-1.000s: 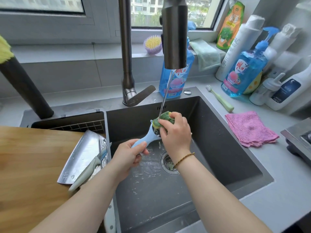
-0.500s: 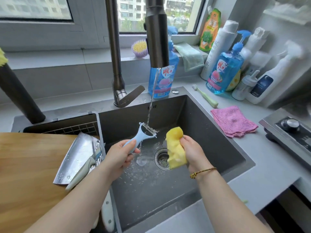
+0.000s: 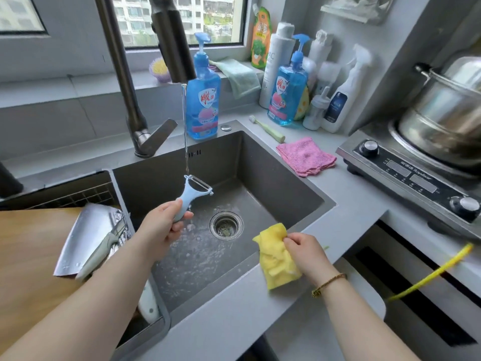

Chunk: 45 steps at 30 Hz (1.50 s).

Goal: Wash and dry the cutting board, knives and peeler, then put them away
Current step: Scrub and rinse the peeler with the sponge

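Peeler (image 3: 194, 190), blue: left hand (image 3: 158, 227) grips handle, blade under tap stream (image 3: 185, 131), ten o'clock of drain (image 3: 226, 225); right hand (image 3: 307, 254) clutches sponge (image 3: 276, 259), four o'clock; turn blade through water, suds possibly hidden.

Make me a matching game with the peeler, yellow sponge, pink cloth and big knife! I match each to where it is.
1. peeler
2. yellow sponge
3. pink cloth
4. big knife

A. in the right hand, at the front edge of the sink
B. left of the sink, at the edge of the wooden board
C. in the left hand, under the running water
D. flat on the counter

Pairs: 1-C, 2-A, 3-D, 4-B
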Each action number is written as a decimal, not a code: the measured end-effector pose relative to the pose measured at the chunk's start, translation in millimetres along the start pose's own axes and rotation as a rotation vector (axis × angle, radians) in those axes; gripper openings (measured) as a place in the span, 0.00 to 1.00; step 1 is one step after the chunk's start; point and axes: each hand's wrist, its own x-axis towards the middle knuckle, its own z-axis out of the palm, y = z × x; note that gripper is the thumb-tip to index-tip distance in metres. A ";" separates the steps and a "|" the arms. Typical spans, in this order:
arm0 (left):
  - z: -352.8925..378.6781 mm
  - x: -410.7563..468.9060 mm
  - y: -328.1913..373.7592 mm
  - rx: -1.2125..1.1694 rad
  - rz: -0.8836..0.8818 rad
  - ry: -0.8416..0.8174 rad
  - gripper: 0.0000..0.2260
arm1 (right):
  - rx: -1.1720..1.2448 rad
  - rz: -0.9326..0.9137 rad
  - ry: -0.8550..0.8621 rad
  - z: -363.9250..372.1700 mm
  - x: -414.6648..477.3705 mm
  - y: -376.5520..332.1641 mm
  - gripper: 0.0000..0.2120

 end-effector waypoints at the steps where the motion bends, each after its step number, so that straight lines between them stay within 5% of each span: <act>1: 1.7 -1.6 0.0 -0.010 -0.005 0.005 0.09 | -0.084 -0.033 0.031 -1.9 -1.7 1.1 0.12; 7: 6.7 -0.4 5.8 -0.144 -0.110 0.051 0.13 | -0.398 -0.080 0.170 -7.9 0.7 -0.4 0.11; 11: 9.5 2.9 13.7 -0.165 -0.070 0.073 0.09 | -0.269 -0.200 0.225 3.1 10.2 -31.0 0.08; 18: 4.3 18.5 20.7 0.134 0.181 0.165 0.17 | 0.429 -0.065 -0.362 80.2 51.7 -132.2 0.06; 22: -0.5 29.5 26.6 0.282 0.290 0.253 0.18 | 0.491 -0.052 -0.401 118.3 75.7 -156.1 0.00; 30: -19.1 57.9 36.5 -0.076 0.084 0.235 0.09 | 0.560 0.049 -0.230 142.5 104.9 -179.9 0.15; 35: -22.7 67.4 38.3 -0.047 0.041 0.277 0.05 | 0.655 -0.061 -0.527 146.2 107.5 -168.7 0.03; 41: -9.5 67.4 37.9 -0.092 0.000 0.182 0.06 | 0.517 0.014 -0.311 140.5 115.9 -164.2 0.21; 45: -7.1 66.3 44.6 -0.317 -0.156 0.080 0.13 | 0.560 -0.088 -0.497 126.7 118.3 -152.5 0.09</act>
